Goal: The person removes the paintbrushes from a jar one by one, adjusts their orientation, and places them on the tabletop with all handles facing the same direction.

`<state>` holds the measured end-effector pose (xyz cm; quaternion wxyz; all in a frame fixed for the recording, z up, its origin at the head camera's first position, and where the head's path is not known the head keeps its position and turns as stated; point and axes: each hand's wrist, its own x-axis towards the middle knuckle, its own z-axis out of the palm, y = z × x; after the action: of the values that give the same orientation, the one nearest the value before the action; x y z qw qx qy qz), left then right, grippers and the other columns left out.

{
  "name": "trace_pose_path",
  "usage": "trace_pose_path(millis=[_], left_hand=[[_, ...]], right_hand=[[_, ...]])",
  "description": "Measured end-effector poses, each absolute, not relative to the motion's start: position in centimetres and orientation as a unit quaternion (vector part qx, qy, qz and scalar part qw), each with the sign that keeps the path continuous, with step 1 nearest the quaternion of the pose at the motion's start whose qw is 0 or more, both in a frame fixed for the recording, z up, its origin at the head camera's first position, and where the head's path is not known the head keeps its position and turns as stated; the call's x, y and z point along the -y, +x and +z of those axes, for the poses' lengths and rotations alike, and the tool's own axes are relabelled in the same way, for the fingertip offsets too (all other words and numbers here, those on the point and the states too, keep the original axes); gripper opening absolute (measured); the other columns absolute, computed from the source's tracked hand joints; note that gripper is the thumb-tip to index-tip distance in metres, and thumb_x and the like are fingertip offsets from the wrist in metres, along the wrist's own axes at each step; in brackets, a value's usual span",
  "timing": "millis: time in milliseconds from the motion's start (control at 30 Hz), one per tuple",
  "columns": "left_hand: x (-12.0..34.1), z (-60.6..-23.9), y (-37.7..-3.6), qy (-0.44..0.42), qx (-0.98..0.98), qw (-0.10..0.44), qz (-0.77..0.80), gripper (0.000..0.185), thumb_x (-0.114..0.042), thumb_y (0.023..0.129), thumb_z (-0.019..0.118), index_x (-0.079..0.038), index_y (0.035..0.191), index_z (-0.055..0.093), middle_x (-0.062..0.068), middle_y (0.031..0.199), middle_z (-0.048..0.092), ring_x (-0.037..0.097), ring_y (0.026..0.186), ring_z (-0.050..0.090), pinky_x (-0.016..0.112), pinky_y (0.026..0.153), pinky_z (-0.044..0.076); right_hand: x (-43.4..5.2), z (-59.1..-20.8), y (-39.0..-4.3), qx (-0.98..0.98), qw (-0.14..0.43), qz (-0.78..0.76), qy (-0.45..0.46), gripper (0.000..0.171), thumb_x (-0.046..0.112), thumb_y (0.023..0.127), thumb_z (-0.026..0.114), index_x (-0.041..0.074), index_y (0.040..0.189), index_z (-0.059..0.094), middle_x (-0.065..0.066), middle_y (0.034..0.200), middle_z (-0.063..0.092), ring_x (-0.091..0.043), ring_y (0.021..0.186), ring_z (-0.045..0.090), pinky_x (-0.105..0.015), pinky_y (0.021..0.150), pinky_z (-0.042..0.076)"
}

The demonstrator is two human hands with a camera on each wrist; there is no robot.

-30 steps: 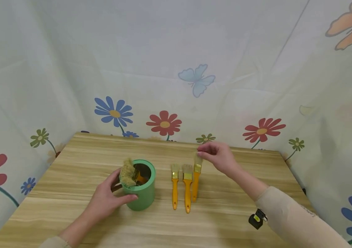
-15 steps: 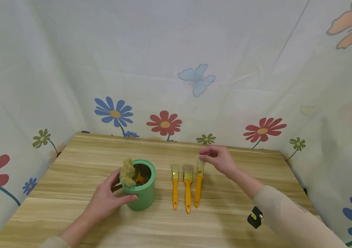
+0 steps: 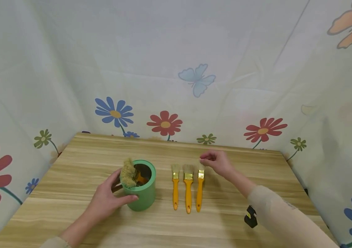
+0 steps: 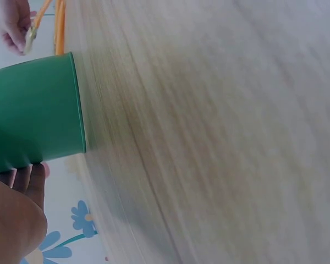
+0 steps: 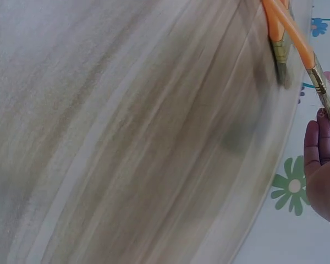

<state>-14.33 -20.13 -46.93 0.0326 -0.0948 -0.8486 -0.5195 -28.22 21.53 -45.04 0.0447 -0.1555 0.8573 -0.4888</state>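
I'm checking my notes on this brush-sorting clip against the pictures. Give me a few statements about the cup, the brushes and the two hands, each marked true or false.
1. The left hand grips the green cup. True.
2. Five brushes lie on the table. False: three brushes lie side by side to the right of the cup.
3. The right hand pinches the bristle end of the rightmost brush. True.
4. The cup is empty. False: a wide brush stands in it, bristles up.
5. The brush handles are blue. False: they are orange.

Right hand [image 5: 322, 165] at orange-handled brush [image 5: 301, 47] bristles
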Motion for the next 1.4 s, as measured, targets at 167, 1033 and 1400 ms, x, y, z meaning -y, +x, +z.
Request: trace_pose_path(millis=[167,1033,1400], left_hand=[[20.1,-47.0,-14.3,-0.096,0.848,0.033,-0.52,0.101,-0.037,0.08,0.097,-0.015,0.162,0.043,0.017,0.157,0.055,0.041,0.142,0.055,0.055,0.111,0.055],[20.0,-47.1,-14.3,-0.089,0.851,0.035,-0.516,0.101,-0.037,0.079,0.097,-0.014,0.162,0.043,0.019,0.157,0.055,0.043,0.141,0.055,0.057,0.111,0.054],[20.0,-47.2,-14.3,-0.088,0.85,0.034,-0.519,0.102,-0.036,0.079,0.097,-0.014,0.163,0.042,0.019,0.158,0.053,0.043,0.142,0.054,0.056,0.111,0.054]], right_hand=[[-21.6,-45.9,-28.4,-0.862,0.048,-0.483,-0.143,0.021,0.006,0.099,0.077,-0.008,0.114,0.075,-0.016,0.102,0.079,-0.018,0.087,0.072,-0.052,0.085,0.065],[-21.9,-48.7,-29.8,-0.907,0.026,-0.395,-0.141,0.014,0.01,0.097,0.08,0.002,0.108,0.079,-0.007,0.099,0.08,-0.018,0.089,0.073,-0.035,0.083,0.065],[-22.0,-48.7,-29.8,-0.92,0.012,-0.362,-0.151,0.017,0.013,0.097,0.081,0.001,0.109,0.078,-0.007,0.101,0.08,-0.022,0.095,0.074,-0.045,0.091,0.064]])
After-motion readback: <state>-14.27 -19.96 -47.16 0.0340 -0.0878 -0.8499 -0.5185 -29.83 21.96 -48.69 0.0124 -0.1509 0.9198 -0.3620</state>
